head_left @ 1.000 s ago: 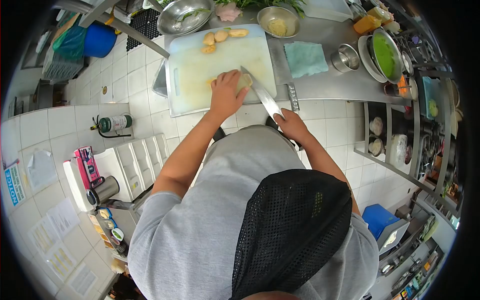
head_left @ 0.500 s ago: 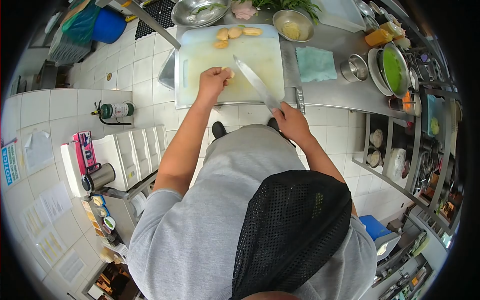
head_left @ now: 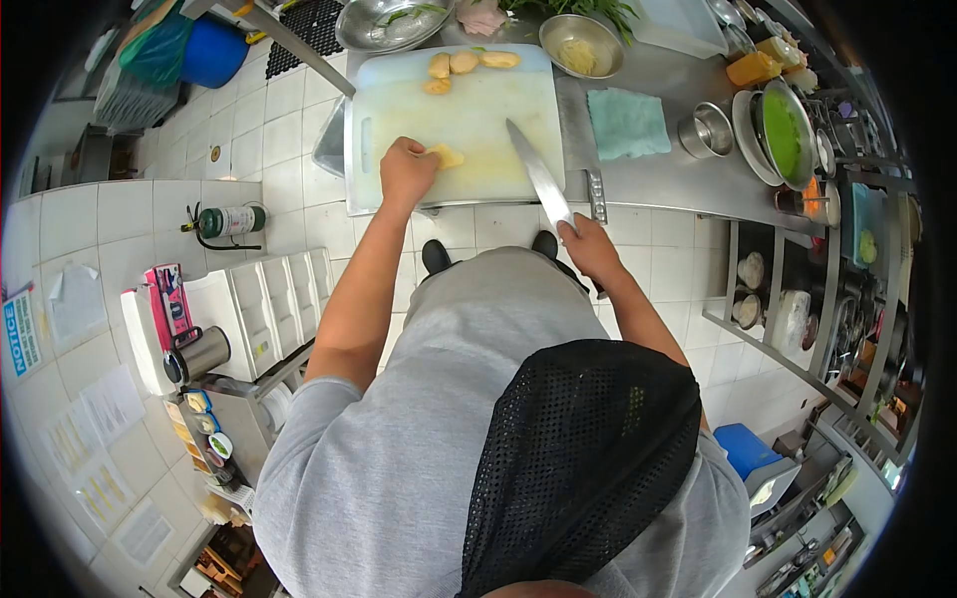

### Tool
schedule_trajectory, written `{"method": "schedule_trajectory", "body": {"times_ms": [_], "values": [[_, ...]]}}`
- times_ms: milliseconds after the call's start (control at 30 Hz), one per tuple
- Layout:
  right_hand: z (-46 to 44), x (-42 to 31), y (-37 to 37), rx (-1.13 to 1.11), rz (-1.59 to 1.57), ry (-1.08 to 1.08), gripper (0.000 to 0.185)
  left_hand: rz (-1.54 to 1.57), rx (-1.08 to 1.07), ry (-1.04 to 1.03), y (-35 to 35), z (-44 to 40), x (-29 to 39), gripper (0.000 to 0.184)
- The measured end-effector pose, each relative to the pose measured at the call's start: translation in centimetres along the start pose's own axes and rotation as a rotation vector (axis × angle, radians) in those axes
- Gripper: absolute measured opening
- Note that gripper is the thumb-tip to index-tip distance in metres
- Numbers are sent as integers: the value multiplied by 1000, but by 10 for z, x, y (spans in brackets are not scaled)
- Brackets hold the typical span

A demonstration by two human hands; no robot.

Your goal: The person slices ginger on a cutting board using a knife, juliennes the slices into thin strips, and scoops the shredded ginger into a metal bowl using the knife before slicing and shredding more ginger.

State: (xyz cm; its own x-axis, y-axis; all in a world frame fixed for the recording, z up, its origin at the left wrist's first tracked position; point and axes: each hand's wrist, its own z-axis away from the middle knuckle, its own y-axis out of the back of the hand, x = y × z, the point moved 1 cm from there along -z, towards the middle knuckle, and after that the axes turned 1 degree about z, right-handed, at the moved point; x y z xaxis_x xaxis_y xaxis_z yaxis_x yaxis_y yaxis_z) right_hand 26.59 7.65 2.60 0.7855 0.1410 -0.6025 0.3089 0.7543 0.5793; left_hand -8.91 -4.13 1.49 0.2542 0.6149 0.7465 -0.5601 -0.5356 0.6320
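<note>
My left hand (head_left: pixel 409 171) is over the left part of the white cutting board (head_left: pixel 478 110), its fingers bent together at the edge of a few thin pale-yellow slices (head_left: pixel 448 156), which look like peeled ginger. In my right hand (head_left: pixel 591 247) is the handle of a large kitchen knife (head_left: pixel 540 174). The blade points away from me, over the board's right side, apart from the slices. Several peeled yellow chunks (head_left: pixel 464 63) lie at the board's far edge.
Behind the board's right corner stands a metal bowl (head_left: pixel 581 46) with yellow shreds. A green cloth (head_left: pixel 628 124), a small metal pot (head_left: pixel 707 131) and a bowl of green liquid (head_left: pixel 787 138) are to the right. Another metal bowl (head_left: pixel 389 24) stands beyond the board.
My left hand has shifted slightly left and down, and yellow slices now lie spread by its fingertips. The knife has moved right, away from that hand, and points more steeply forward.
</note>
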Motion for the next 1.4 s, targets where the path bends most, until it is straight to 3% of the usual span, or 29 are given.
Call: {"method": "schedule_trajectory", "body": {"times_ms": [133, 200, 333, 367, 400, 433, 500, 600, 667, 933, 1033, 1100, 1133, 1233, 1300, 1333, 1367, 1400], "values": [[0, 5, -16, -111, -175, 9, 50, 109, 16, 46, 13, 1, 5, 31], [5, 3, -14, -162, -242, -55, 49, 37, 151, -150, 20, 4, 12, 26], [21, -8, -2, -267, -290, -109, 47, -26, 112, -335, 6, 16, 30, 20], [21, -3, -3, -266, -286, -109, 47, -106, 118, -566, -5, 20, 38, 19], [20, 5, -2, -161, -255, -40, 47, -187, 124, -794, -16, 24, 45, 19], [20, 9, 2, -57, -223, 30, 47, -182, 129, -790, -25, 26, 54, 19], [21, 14, 11, -9, -217, -36, 48, -205, -115, -870, -46, 26, 70, 23], [21, 24, 22, 58, -154, -109, 49, -299, -170, -912, -73, 14, 84, 29], [21, 34, 17, 137, -99, -24, 40, -342, -220, -907, -79, 2, 88, 26], [30, 36, -6, 106, -152, -55, 48, -443, -317, -866, -69, -8, 75, 17], [29, 32, -5, 99, -152, -30, 49, -257, -206, -966, -12, -12, 86, 12], [30, 30, -1, 90, -97, -18, 48, 128, 139, -715, 46, -31, 82, 7], [27, 28, 1, 98, -41, -34, 48, 126, 300, -695, 77, -49, 73, 7], [12, 43, -6, 98, -53, -19, 48, 71, 674, -512, 156, -87, 42, 12], [13, 35, -2, 100, 4, -11, 49, 63, 608, -453, 171, -145, -45, 29], [7, 40, -6, 112, 14, 14, 49, -184, 596, -425, 170, -154, -75, 42], [3, 43, -9, 128, 24, 47, 48, -407, 625, -456, 166, -139, -80, 51], [6, 32, -4, 129, 71, 57, 48, -336, 478, -393, 153, -115, -67, 52]]}}
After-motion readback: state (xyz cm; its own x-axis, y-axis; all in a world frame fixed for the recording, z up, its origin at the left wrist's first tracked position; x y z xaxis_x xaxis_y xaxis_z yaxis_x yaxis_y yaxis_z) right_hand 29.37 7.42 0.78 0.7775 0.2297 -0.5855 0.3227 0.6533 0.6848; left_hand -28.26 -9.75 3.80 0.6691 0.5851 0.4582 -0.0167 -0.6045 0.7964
